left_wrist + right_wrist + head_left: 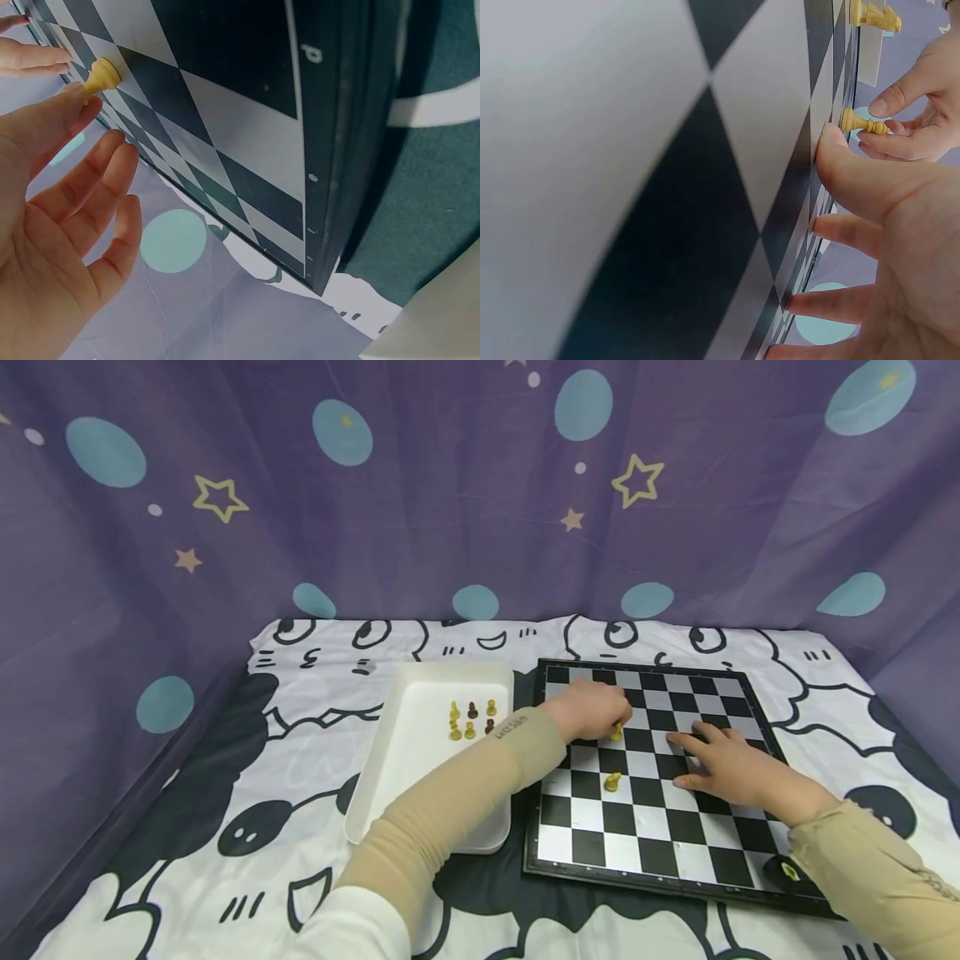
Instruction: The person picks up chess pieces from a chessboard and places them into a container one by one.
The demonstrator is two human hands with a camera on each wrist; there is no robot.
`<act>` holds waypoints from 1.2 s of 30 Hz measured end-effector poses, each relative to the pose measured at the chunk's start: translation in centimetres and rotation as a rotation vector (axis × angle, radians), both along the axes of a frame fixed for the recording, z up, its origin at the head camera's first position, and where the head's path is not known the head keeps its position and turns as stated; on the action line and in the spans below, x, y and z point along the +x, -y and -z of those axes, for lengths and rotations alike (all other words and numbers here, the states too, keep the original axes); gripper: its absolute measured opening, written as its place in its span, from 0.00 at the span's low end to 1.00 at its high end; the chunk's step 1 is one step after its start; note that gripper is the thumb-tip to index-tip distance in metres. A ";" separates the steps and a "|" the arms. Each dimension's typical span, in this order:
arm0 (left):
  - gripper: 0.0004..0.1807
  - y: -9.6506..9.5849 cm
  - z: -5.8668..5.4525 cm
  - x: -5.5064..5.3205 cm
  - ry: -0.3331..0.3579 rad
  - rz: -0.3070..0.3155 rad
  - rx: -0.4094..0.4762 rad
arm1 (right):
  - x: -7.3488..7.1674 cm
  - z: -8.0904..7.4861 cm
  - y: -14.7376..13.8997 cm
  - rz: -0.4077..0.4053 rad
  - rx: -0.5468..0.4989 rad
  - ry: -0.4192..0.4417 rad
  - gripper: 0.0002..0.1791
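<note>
My left hand (588,708) pinches the head of a yellow chess pawn (104,76) between thumb and index finger. The pawn's base stands on or close against the black-and-silver chessboard (652,843). In the left wrist view, the other fingers are loosely bent and hold nothing. Nearer the front of the board stands a yellow chess knight (612,782), also visible in the right wrist view at the top. My right hand (723,766) is spread over the right half of the board, its fingertips at the squares and nothing in its grasp.
Left of the board, a white tray (401,743) holds several yellow and dark chess pieces (470,730), partly hidden by my left forearm. By the board's front right corner is a small yellow thing on a black shape (790,870). A cartoon-print cloth (300,810) covers the table; a purple curtain (465,510) hangs behind.
</note>
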State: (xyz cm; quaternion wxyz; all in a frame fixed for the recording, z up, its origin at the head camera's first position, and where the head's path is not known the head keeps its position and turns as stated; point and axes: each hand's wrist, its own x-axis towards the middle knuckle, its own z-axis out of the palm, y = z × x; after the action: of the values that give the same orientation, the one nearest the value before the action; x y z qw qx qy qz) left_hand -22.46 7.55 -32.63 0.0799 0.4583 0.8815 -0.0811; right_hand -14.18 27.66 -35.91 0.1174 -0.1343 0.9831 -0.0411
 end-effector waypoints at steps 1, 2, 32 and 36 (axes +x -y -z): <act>0.06 0.0 0.0 0.0 -0.002 0.002 0.000 | 0.0 0.0 0.0 0.001 -0.003 0.001 0.40; 0.06 0.0 0.1 -0.1 -0.003 0.005 0.000 | 0.0 0.0 0.0 0.002 -0.005 0.002 0.40; 0.08 0.0 0.0 -0.1 -0.004 0.016 0.017 | -0.2 0.1 -0.1 0.000 -0.003 0.000 0.42; 0.08 0.1 0.0 -0.1 0.000 0.018 0.021 | -0.3 0.1 -0.2 -0.002 -0.009 0.001 0.43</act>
State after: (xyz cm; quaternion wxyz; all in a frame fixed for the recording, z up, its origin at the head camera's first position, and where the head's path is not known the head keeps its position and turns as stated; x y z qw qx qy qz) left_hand -22.56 7.44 -32.61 0.0742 0.4670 0.8782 -0.0724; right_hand -14.45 27.81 -36.03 0.1175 -0.1356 0.9827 -0.0456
